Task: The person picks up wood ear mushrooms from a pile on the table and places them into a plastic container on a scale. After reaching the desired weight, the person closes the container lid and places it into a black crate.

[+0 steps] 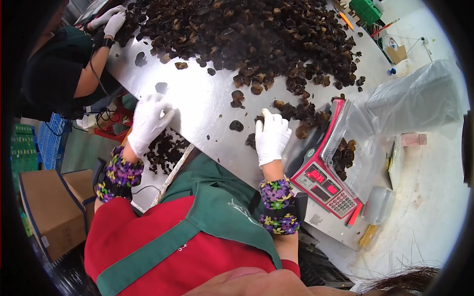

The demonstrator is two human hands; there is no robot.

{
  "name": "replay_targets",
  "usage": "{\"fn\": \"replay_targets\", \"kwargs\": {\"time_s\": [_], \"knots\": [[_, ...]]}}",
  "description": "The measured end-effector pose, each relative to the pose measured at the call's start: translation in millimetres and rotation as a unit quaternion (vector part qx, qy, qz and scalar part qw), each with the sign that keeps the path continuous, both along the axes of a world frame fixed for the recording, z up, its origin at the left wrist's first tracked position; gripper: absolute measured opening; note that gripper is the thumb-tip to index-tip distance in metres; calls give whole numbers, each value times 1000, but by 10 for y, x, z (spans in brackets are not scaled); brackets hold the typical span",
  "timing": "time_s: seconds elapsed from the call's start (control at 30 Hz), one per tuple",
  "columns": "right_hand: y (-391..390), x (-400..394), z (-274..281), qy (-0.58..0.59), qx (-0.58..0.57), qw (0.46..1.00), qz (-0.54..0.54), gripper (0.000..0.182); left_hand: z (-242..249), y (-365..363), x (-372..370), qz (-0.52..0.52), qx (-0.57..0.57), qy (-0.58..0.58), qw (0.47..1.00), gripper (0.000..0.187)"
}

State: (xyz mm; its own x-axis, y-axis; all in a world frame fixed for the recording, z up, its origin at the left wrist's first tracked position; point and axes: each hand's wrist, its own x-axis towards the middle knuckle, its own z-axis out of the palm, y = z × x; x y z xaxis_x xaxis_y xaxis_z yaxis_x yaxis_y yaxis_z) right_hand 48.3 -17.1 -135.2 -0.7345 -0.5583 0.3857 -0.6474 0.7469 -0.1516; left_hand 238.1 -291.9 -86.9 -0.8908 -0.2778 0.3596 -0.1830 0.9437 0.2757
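Note:
My left hand (152, 123), in a white glove, is over the table's near edge, thumb apart from the fingers and nothing visible between them. Below it, a white box (147, 183) holds small dark pieces. My right hand (272, 138), also gloved, is on the metal table (207, 111) with curled fingers. A dark piece of wood ear mushroom (258, 118) shows at its thumb and forefinger. Loose wood ear pieces (236, 125) lie close by. To its right, a red digital scale (323, 185) carries a clear plastic container (363, 153) with some wood ear mushroom (344, 157).
A large heap of wood ear mushrooms (237, 39) covers the far table. At the upper left, a co-worker's gloved hands (114, 23) touch the heap. Clear plastic bags (419, 98), stacked clear containers (379, 204) and an orange pen (346, 20) are on the right. Cardboard boxes (52, 209) stand lower left.

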Motion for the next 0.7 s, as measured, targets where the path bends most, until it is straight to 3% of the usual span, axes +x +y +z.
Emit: {"fn": "replay_targets", "kwargs": {"time_s": [0.03, 0.1, 0.17, 0.2, 0.23, 0.3, 0.37, 0.5, 0.6, 0.7], "knots": [[34, 1, -11, -5, 0, 1000, -2, 30, 32, -6, 91, 16, -30, 58, 998, 15], [106, -13, 37, -42, -133, 990, 18, 21, -12, 57, 153, 46, 2, 45, 998, 18], [188, 60, 226, -71, -215, 973, 29, 14, -110, 314, 29, 53, 141, 88, 985, 23], [254, 119, 280, -87, -229, 969, 26, 13, -12, 523, -84, 27, 193, 49, 980, 27], [327, 189, 327, -102, -242, 965, 22, 13, -84, 627, -252, -71, 178, 80, 978, 30], [464, 362, 391, -96, -247, 964, 18, 14, -86, 887, -572, -165, 176, 106, 965, 34], [602, 553, 398, -102, -238, 966, 7, 16, -220, 1017, -812, -211, 100, 75, 970, 35], [886, 851, 559, -130, -239, 962, 22, 22, -316, 953, -918, -291, 99, -38, 951, 39], [1188, 829, 1086, 9, -211, 977, 13, 25, -167, 863, -1059, -164, 204, 24, 965, 41], [1531, 473, 1458, 134, -177, 971, -89, 25, -232, 674, -1285, -227, -6, 95, 969, 33]]}}
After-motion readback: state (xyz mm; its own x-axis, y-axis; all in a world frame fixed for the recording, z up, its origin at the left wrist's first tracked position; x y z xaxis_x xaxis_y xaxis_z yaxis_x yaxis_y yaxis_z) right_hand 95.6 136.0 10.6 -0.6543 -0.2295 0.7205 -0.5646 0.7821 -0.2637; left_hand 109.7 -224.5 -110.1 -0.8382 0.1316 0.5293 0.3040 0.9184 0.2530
